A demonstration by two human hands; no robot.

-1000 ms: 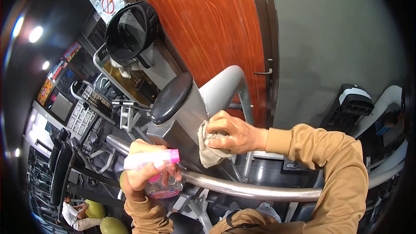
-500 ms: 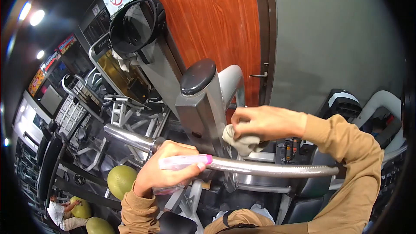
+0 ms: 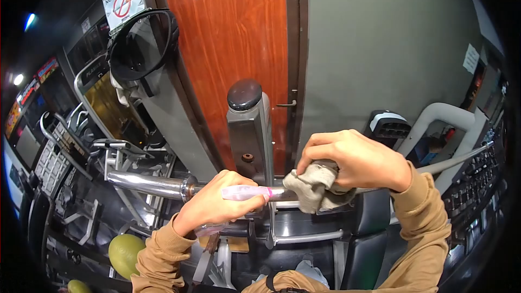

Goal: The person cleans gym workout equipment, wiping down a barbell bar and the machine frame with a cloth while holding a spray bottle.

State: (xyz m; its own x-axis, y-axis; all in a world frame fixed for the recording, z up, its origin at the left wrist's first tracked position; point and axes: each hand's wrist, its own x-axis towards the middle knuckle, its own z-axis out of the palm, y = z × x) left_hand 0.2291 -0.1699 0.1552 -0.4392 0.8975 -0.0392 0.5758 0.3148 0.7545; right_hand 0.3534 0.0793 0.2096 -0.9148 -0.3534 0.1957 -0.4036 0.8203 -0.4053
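Note:
My left hand (image 3: 214,204) is closed around a pink-and-white spray bottle (image 3: 245,192), its head lying across the top of my fingers and its clear pinkish body partly showing below. That hand is right at the chrome barbell (image 3: 149,183), beside the collar of its thick left end. My right hand (image 3: 361,157) grips a crumpled grey cloth (image 3: 315,189), which is draped over the bar to the right of my left hand. Most of the bar's right half is hidden behind the cloth and hand.
Behind the bar stands a metal upright (image 3: 248,141) with a black cap, before a red-brown wooden door (image 3: 233,38). A padded black bench (image 3: 369,239) is below right. Gym machines and a green exercise ball (image 3: 126,255) are at left; a dumbbell rack (image 3: 475,184) is at right.
My right hand has brought the cloth from beside the upright down onto the bar. The view has turned right. My left hand keeps hold of the spray bottle.

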